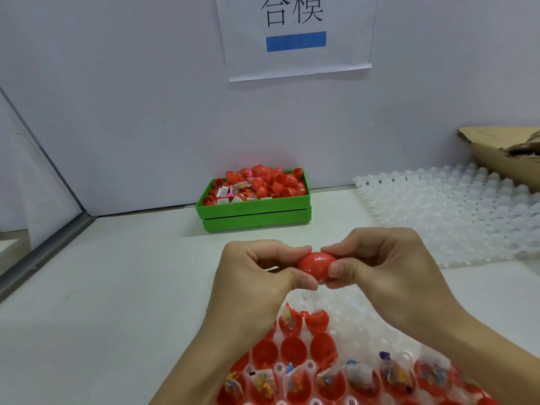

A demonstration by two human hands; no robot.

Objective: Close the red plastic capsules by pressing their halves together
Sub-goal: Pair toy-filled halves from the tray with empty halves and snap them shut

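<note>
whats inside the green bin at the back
The green bin is heaped with red capsule halves and some small packets. The heap covers the bin's floor and whatever lies lower.

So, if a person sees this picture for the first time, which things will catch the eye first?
First, the red capsule at the centre, pinched between the left hand and the right hand above the white table. Next, the green bin heaped with red capsule halves against the back wall. Then the clear tray at the bottom, with toy-filled red halves.
</note>
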